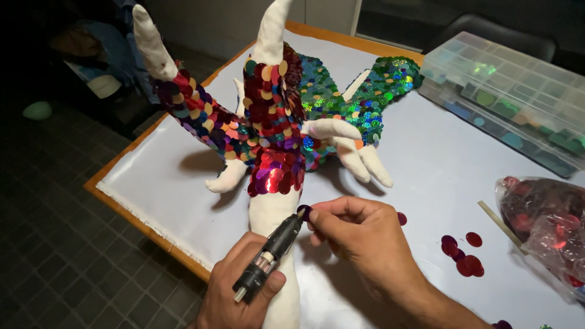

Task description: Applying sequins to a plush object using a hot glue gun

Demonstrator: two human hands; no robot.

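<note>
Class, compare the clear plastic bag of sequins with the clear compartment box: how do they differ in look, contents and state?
The plastic bag is soft, crumpled and lies near the table's right edge; the compartment box is rigid, rectangular and stands at the far side. The bag holds mostly red sequins loose together; the box shows mostly green and teal ones in separate compartments. The box's lid is shut; whether the bag is open cannot be told. Both are see-through and hold sequins.

Dark tiled floor [55, 244] surrounds a wooden table [128, 210] under white cloth [177, 195].
</note>
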